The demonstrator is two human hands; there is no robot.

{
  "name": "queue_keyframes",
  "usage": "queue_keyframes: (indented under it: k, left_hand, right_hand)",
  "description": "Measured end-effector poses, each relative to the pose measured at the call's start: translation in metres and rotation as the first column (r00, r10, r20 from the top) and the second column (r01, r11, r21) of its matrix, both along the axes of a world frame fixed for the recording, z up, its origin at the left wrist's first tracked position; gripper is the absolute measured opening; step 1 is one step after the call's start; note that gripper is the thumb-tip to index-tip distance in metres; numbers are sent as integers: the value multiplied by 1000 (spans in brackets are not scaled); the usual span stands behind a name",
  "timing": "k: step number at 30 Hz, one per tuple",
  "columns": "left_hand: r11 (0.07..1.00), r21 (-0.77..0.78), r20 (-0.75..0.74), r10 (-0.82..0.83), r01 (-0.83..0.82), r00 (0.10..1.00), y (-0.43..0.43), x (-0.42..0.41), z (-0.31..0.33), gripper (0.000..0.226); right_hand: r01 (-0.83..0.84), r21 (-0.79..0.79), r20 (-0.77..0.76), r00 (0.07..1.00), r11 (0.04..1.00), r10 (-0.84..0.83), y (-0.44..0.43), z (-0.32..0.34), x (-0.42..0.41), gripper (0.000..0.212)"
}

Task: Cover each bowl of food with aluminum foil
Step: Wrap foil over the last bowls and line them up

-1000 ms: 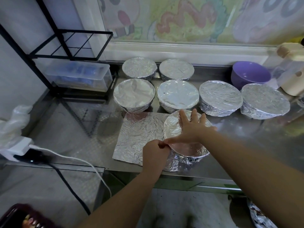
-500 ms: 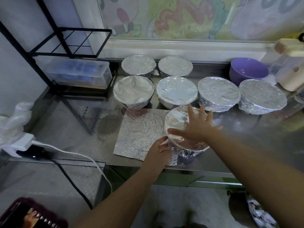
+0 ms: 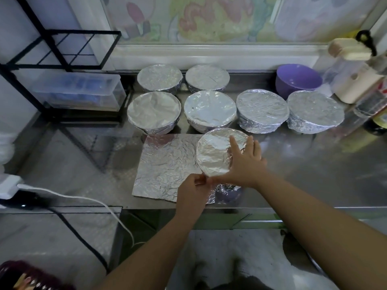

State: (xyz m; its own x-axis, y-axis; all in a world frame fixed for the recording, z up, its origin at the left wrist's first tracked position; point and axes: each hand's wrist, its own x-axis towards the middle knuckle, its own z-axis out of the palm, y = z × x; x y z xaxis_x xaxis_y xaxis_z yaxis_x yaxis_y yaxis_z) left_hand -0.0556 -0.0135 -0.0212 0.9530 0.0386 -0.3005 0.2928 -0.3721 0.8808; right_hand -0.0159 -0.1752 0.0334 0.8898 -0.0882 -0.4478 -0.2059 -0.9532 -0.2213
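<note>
A foil-topped bowl [image 3: 213,155] stands near the front edge of the steel counter. My right hand [image 3: 244,161] lies flat on its foil, fingers spread and pointing away from me. My left hand [image 3: 193,190] pinches the foil at the bowl's near-left rim, where the loose foil skirt [image 3: 227,190] hangs crumpled down the bowl's side. A flat crinkled foil sheet [image 3: 167,166] lies on the counter just left of the bowl. Behind stand several bowls with foil tight over them, such as the foil-covered one [image 3: 210,107] directly beyond.
An uncovered purple bowl [image 3: 297,79] sits at the back right beside a cream container [image 3: 356,80]. A black wire rack [image 3: 62,49] over a clear plastic box [image 3: 77,91] fills the left. A white cable [image 3: 83,199] runs off the lower left shelf. The counter's front edge [image 3: 293,210] is close.
My right hand has slid toward the bowl's right side, uncovering more of the foil top. My left hand has closed into a pinch on the foil at the near-left rim.
</note>
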Motion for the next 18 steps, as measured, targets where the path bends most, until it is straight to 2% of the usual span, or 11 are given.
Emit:
queue_keyframes:
  k: [4, 8, 10, 12, 13, 15, 16, 18]
  left_hand:
    - [980, 196, 85, -36, 19, 996, -1, 6, 6, 16]
    - [984, 175, -26, 30, -25, 999, -8, 7, 6, 8]
    - [996, 39, -137, 90, -85, 986, -12, 6, 5, 9]
    - [961, -180, -292, 150, -209, 944, -15, 5, 6, 13]
    - [900, -312, -393, 172, -306, 904, -16, 6, 7, 14]
    - [709, -507, -572, 149, -490, 807, -16, 7, 14, 15]
    - [636, -549, -623, 122, -543, 773, -15, 8, 17, 13]
    - [558, -583, -674, 71, -590, 735, -14, 9, 21, 7]
  right_hand:
    - [0, 2, -20, 1000, 1000, 0, 1, 2, 1, 162]
    - [10, -9, -18, 1000, 1000, -10, 2, 0, 2, 161]
    - [14, -11, -14, 1000, 1000, -14, 2, 0, 3, 161]
    - [13, -11, -15, 1000, 1000, -14, 2, 1, 3, 161]
    - [12, -14, -15, 1000, 1000, -12, 2, 1, 3, 161]
    - [6, -16, -19, 1000, 1000, -7, 2, 1, 2, 160]
    - [5, -14, -20, 1000, 1000, -5, 2, 1, 2, 160]
    - [5, -13, -20, 1000, 1000, -5, 2, 1, 2, 161]
